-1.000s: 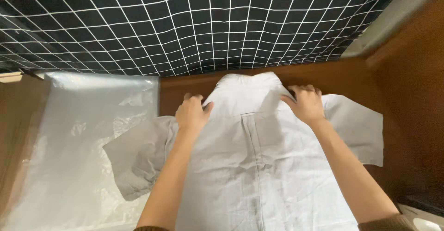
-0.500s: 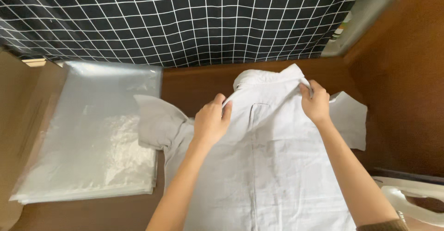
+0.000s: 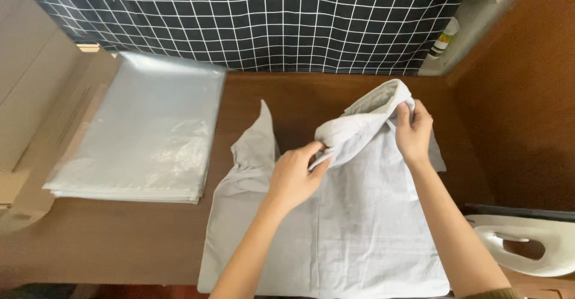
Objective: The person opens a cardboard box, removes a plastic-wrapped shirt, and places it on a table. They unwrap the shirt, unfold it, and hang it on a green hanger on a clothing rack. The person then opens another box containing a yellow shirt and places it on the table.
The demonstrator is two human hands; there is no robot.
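Pale shirt spread flat on the counter, right of the stack of plastic bags; collar lifted clear, pinched by left hand and right hand fingers, likely for folding

A home laundry or ironing corner, by the look of it: a wooden counter, a white iron, a black grid-patterned curtain, and stacked clear plastic bags.
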